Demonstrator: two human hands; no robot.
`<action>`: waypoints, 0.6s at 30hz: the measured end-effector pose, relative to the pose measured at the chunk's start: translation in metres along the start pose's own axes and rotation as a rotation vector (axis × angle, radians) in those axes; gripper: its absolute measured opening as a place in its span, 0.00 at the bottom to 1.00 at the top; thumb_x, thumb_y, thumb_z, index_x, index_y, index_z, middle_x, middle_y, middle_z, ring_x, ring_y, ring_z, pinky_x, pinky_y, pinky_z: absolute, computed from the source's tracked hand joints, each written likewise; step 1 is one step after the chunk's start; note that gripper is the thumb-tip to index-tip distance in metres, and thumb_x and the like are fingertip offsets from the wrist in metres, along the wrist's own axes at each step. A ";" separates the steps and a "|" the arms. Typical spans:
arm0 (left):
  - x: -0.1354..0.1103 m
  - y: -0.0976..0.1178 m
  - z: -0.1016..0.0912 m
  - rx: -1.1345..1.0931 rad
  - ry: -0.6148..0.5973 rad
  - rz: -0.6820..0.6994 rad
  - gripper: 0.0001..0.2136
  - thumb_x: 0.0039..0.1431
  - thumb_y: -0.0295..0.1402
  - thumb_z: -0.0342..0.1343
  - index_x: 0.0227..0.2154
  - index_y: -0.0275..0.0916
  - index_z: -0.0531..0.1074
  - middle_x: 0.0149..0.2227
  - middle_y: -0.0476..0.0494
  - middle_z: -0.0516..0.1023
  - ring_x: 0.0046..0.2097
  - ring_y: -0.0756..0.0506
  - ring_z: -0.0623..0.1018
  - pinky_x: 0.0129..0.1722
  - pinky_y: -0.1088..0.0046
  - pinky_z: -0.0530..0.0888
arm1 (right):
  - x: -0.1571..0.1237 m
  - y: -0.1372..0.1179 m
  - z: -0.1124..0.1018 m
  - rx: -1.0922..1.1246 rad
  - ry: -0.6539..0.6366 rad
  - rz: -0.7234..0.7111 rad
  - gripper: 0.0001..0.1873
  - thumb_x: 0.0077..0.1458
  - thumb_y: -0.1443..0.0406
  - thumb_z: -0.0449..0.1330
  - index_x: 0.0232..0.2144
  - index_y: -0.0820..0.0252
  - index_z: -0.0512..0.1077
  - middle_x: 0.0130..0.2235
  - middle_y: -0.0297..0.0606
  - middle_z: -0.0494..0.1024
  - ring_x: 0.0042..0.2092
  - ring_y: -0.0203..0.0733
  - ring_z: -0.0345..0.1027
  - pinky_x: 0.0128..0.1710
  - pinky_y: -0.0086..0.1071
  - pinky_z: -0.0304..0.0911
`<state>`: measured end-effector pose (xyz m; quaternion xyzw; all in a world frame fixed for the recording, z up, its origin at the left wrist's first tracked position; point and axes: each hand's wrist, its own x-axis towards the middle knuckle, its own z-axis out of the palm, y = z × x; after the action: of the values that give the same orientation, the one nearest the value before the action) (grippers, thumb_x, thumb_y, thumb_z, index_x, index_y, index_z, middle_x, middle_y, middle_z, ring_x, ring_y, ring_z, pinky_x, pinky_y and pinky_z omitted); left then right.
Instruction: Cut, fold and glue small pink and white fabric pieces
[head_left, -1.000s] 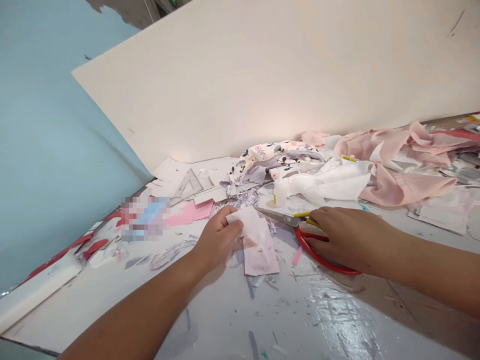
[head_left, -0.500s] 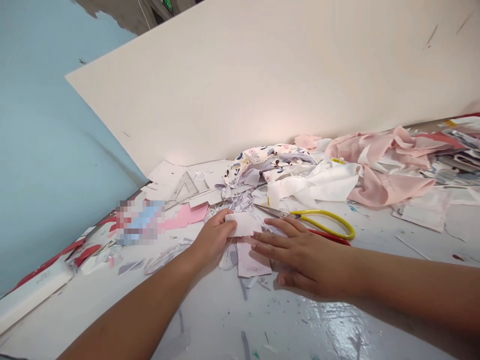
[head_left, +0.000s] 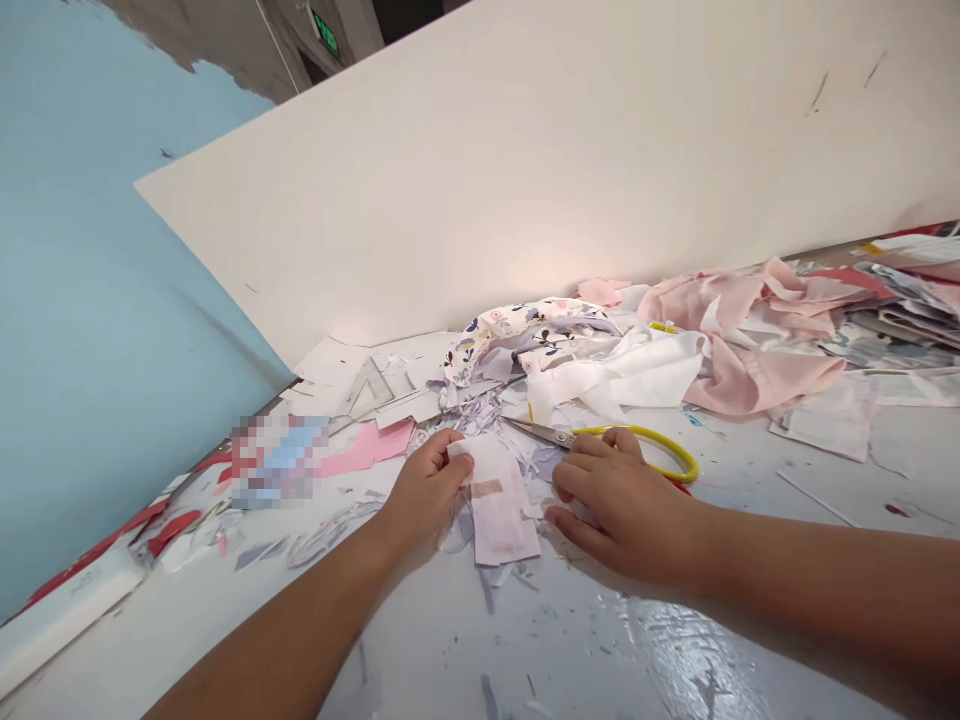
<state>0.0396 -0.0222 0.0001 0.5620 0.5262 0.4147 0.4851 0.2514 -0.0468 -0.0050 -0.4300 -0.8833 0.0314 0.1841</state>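
My left hand [head_left: 425,487] pinches the upper left corner of a pale rectangular strip [head_left: 504,512] between thumb and fingers. Whether it is paper or cloth I cannot tell; a tan patch crosses it. The strip lies on small shredded scraps [head_left: 480,412]. To its right, my right hand [head_left: 611,505] rests with bent fingers, thumb apart, and no held object shows. Just beyond that hand are scissors [head_left: 559,436] with yellow and red handles, blades pointing left. The hand partly covers the handles; fingertips appear close to the yellow loop, though contact is unclear.
Floral cloth [head_left: 487,337], white cloth [head_left: 637,370] and pink cloth [head_left: 765,380] lie heaped behind the scissors. A clear triangle ruler [head_left: 367,388] and pink paper [head_left: 375,445] are at left. A large cream board [head_left: 487,180] leans across the back beside the blue wall [head_left: 97,330].
My right hand has drawn back from the strip toward the scissors, its fingers now more bent. The strip's white upper part, earlier lying across it, now lies opened out, showing the tan patch.
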 end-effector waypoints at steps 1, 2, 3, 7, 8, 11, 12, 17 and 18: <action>0.000 0.001 -0.003 0.077 0.002 0.045 0.02 0.50 0.32 0.51 0.26 0.40 0.64 0.20 0.56 0.59 0.22 0.56 0.60 0.23 0.81 0.63 | 0.000 0.000 0.001 0.014 0.007 0.010 0.10 0.54 0.63 0.51 0.24 0.60 0.64 0.27 0.37 0.71 0.35 0.44 0.60 0.37 0.42 0.48; 0.000 0.002 -0.006 0.141 0.001 0.092 0.03 0.51 0.32 0.51 0.26 0.40 0.65 0.20 0.56 0.60 0.22 0.56 0.60 0.22 0.82 0.61 | 0.000 0.001 0.002 0.030 0.018 0.019 0.07 0.53 0.63 0.51 0.28 0.60 0.65 0.30 0.38 0.71 0.37 0.46 0.61 0.38 0.42 0.49; -0.001 0.004 -0.009 0.180 -0.011 0.135 0.03 0.51 0.32 0.51 0.27 0.40 0.65 0.21 0.56 0.61 0.23 0.55 0.60 0.23 0.82 0.60 | 0.000 0.002 0.003 0.049 0.032 0.028 0.06 0.52 0.64 0.52 0.32 0.60 0.66 0.34 0.40 0.71 0.39 0.47 0.61 0.39 0.42 0.50; 0.001 0.007 -0.014 0.240 -0.170 0.177 0.05 0.52 0.33 0.51 0.29 0.39 0.68 0.26 0.52 0.66 0.28 0.53 0.65 0.28 0.78 0.63 | -0.002 0.005 0.002 0.137 0.041 -0.061 0.16 0.52 0.64 0.53 0.45 0.58 0.64 0.44 0.42 0.69 0.45 0.48 0.58 0.44 0.43 0.51; 0.002 0.006 -0.014 0.272 -0.195 0.172 0.06 0.52 0.34 0.51 0.30 0.39 0.69 0.27 0.51 0.67 0.29 0.52 0.66 0.29 0.77 0.64 | -0.002 0.005 0.001 0.149 0.018 -0.124 0.15 0.52 0.64 0.53 0.44 0.56 0.65 0.46 0.41 0.69 0.47 0.48 0.58 0.44 0.42 0.51; 0.005 0.003 -0.012 0.435 -0.215 0.168 0.10 0.51 0.38 0.51 0.35 0.40 0.69 0.28 0.50 0.69 0.29 0.51 0.67 0.29 0.75 0.64 | -0.001 0.003 -0.002 0.151 -0.055 -0.270 0.09 0.54 0.65 0.51 0.36 0.53 0.70 0.45 0.36 0.71 0.48 0.47 0.57 0.45 0.41 0.50; 0.006 0.002 -0.011 0.496 -0.213 0.182 0.10 0.51 0.39 0.51 0.35 0.41 0.69 0.28 0.50 0.69 0.29 0.50 0.67 0.29 0.75 0.64 | 0.000 0.002 -0.003 0.148 -0.067 -0.278 0.09 0.55 0.66 0.51 0.33 0.53 0.71 0.42 0.36 0.73 0.47 0.47 0.58 0.44 0.41 0.50; 0.007 0.003 -0.006 0.644 -0.166 0.280 0.10 0.54 0.39 0.46 0.29 0.41 0.70 0.28 0.49 0.71 0.31 0.48 0.68 0.32 0.73 0.64 | 0.001 0.001 -0.001 0.121 -0.067 -0.210 0.08 0.53 0.69 0.52 0.26 0.57 0.70 0.28 0.35 0.73 0.40 0.43 0.60 0.40 0.38 0.50; 0.007 0.002 -0.005 0.646 -0.148 0.299 0.10 0.54 0.38 0.45 0.28 0.41 0.70 0.28 0.49 0.71 0.31 0.48 0.68 0.32 0.73 0.63 | 0.001 0.001 -0.001 0.109 -0.062 -0.200 0.08 0.52 0.69 0.52 0.24 0.58 0.69 0.27 0.35 0.73 0.38 0.43 0.60 0.39 0.38 0.49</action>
<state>0.0359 -0.0146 0.0032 0.7854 0.5056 0.2518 0.2533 0.2519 -0.0461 -0.0041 -0.3277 -0.9241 0.0740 0.1819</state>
